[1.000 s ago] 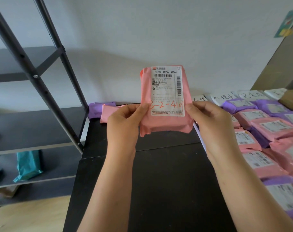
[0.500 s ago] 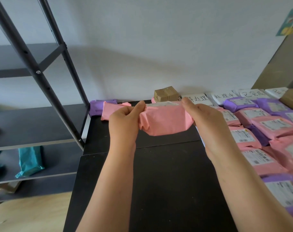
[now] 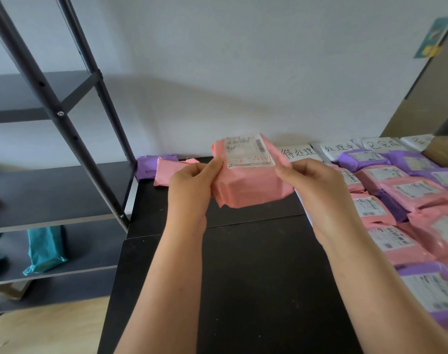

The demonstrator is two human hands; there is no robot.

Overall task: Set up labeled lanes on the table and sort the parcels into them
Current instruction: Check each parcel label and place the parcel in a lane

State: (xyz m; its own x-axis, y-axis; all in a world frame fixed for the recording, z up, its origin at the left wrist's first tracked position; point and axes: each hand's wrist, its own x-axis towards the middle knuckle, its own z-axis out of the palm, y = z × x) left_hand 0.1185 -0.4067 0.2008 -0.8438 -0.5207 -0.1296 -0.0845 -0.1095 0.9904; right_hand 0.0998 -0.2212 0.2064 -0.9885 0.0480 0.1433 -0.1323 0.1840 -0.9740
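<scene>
Centrally, a pink parcel (image 3: 253, 186) is held in the air above the far half of a black tabletop (image 3: 256, 277). It is tilted so that its white label (image 3: 248, 152) faces up and toward the camera. Red handwriting crosses the label, and the print is too blurred to read. The left hand (image 3: 192, 185) pinches the parcel's left edge between the thumb and curled fingers. The right hand (image 3: 317, 190) pinches the right edge the same way. Both forearms reach in from the tabletop's near edge.

The tabletop's dark surface shows across its middle and left, beneath the arms. Along its right side, rows of parcels (image 3: 409, 200), pink and purple, lie packed edge to edge from near edge to far edge. At the far edge, behind those rows, white lane cards (image 3: 298, 152) with handwritten characters sit by the wall (image 3: 243, 72).

At the tabletop's far left corner, a second pink parcel (image 3: 171, 171) and a purple parcel (image 3: 146, 167) lie touching. Just beside the tabletop's left edge stands a dark metal shelf (image 3: 51, 195). A teal parcel (image 3: 45, 249) stands on a lower board.
</scene>
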